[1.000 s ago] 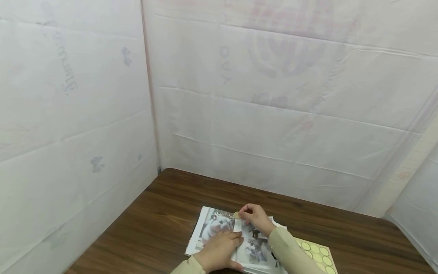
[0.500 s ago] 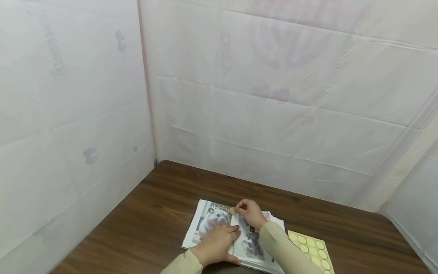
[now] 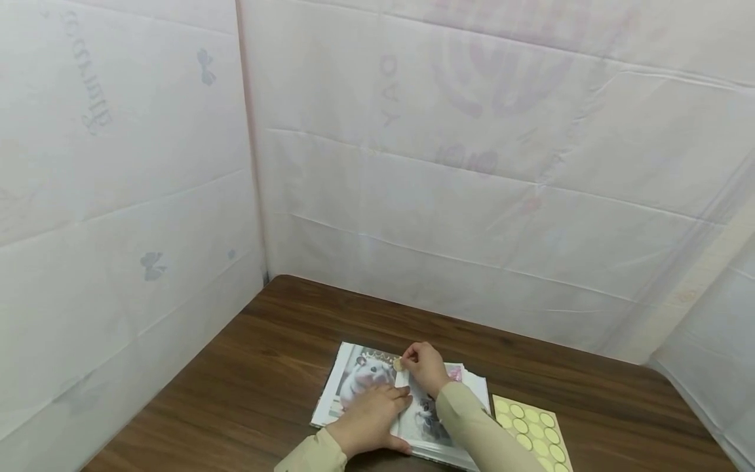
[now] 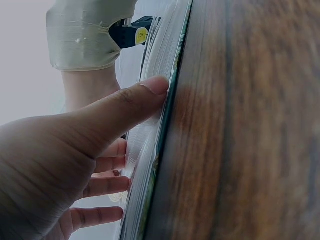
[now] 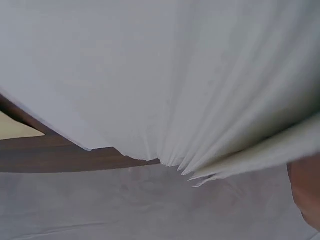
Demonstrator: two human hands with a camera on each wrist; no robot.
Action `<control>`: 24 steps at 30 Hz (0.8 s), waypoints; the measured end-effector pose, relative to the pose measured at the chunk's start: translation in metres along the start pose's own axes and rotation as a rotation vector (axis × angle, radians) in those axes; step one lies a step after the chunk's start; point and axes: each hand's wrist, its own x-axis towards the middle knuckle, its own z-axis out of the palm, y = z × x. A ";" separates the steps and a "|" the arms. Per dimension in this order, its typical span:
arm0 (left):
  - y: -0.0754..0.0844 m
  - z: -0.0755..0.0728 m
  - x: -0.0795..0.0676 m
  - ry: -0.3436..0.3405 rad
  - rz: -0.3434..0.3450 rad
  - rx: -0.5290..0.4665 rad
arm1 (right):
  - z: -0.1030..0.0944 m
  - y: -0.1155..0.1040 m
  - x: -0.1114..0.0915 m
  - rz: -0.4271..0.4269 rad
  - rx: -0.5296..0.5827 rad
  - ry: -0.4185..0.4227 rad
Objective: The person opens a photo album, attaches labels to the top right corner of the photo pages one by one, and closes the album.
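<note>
We see a person's right hand [image 3: 426,370] pinching a small round sticker [image 3: 398,364] between thumb and fingers above a book [image 3: 349,392] that lies open on a brown wooden surface [image 3: 248,373]. The sticker sits at the tips of those right fingers, over the far end of the fold between the pages; we cannot tell whether it touches the paper. Nearer the person, the left hand [image 3: 373,419] rests across the book, its fingers stretched out on the pages and its thumb [image 4: 155,86] apart from them, pressed to the near edge, as the left wrist view shows. To the left of both sets of fingers, we make out a picture of a pale animal [image 3: 362,379] wearing a crown; just right of the left fingers, a grey picture [image 3: 429,419] is partly covered by the right arm's sleeve [image 3: 492,429]. Farther right of the right fingers, beside the book, lies a sheet of round yellow stickers [image 3: 533,429]. From the right wrist we see white pages [image 5: 150,75] fanned upward at close range. Well beyond the fingers hangs a creased white cloth [image 3: 472,216] with faint lettering.
</note>
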 end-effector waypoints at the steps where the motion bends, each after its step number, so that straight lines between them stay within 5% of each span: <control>1: 0.000 0.000 0.000 0.000 0.000 -0.004 | 0.001 0.000 0.000 -0.002 -0.012 0.006; 14: 0.001 0.001 0.000 -0.025 0.005 -0.033 | 0.008 0.002 -0.001 0.003 -0.190 0.029; 24: 0.001 0.001 -0.001 -0.013 0.004 -0.029 | 0.008 -0.003 -0.003 0.014 -0.208 0.013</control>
